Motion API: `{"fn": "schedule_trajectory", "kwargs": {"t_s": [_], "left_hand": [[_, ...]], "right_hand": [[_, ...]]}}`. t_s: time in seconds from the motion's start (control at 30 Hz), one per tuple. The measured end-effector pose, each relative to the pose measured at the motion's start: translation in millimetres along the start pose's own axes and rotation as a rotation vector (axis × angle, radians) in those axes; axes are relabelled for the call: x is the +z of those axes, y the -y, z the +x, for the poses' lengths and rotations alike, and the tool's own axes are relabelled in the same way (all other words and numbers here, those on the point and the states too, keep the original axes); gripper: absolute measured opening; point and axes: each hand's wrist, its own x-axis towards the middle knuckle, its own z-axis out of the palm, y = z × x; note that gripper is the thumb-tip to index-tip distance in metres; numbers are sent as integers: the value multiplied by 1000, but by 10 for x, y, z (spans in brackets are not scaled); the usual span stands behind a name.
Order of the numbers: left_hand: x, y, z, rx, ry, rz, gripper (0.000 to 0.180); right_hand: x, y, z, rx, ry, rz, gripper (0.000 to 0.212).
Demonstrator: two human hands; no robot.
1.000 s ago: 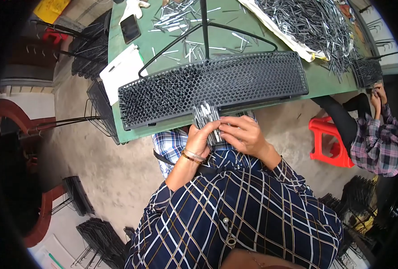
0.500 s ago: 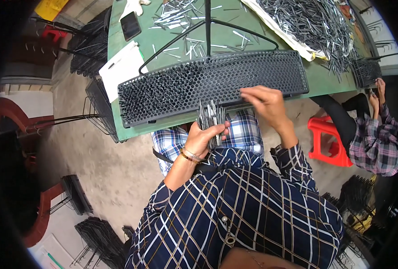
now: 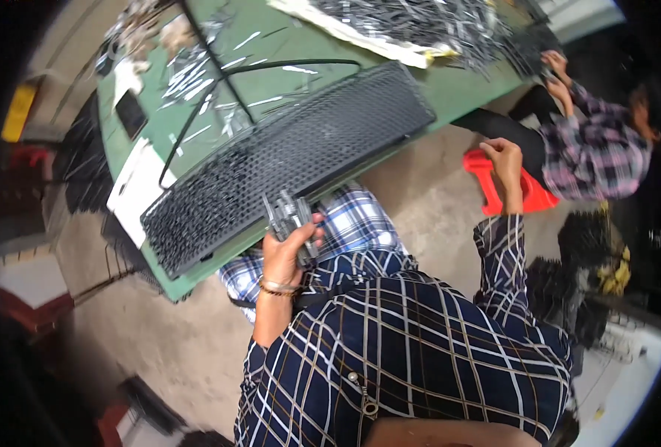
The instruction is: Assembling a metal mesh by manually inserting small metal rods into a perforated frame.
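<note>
My left hand [image 3: 285, 252] is closed around a bundle of slim grey metal pieces [image 3: 291, 211], standing on end just in front of the rack's near edge. Its thumb lies across them. Before me, a long black perforated rack [image 3: 330, 119] rests on the green table [image 3: 449, 100], slanting up to the right. Dark slim pieces [image 3: 204, 205] crowd the holes of its left part; its right part shows bare holes. Off to the right, away from the rack, my right hand [image 3: 505, 160] is raised with fingers loosely bent. I see nothing between them.
A thin black frame [image 3: 252, 68] rises from the rack. Loose metal pieces [image 3: 189, 80] lie behind it, with a large heap [image 3: 412, 26] on white sacking. A phone [image 3: 131, 115] and white paper [image 3: 138, 186] lie left. A co-worker [image 3: 595, 153] sits right, near a red stool [image 3: 487, 182].
The view has turned, so the rack now slants. My right hand has moved away from the rack, out to the right. My left hand keeps hold of the metal pieces.
</note>
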Motion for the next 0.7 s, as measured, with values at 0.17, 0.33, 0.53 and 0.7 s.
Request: {"fn": "schedule_trajectory", "kwargs": {"t_s": [0.17, 0.33, 0.53, 0.7], "left_hand": [[110, -9, 24, -1, 27, 23, 23], [80, 2, 38, 7, 42, 15, 25], [137, -4, 18, 14, 11, 37, 17], [103, 3, -30, -8, -19, -3, 16]], "right_hand": [[-112, -822, -95, -336, -274, -477, 43], [-463, -527, -5, 276, 157, -435, 61], [-312, 104, -87, -186, -97, -38, 34], [291, 1124, -402, -228, 401, 457, 26]]}}
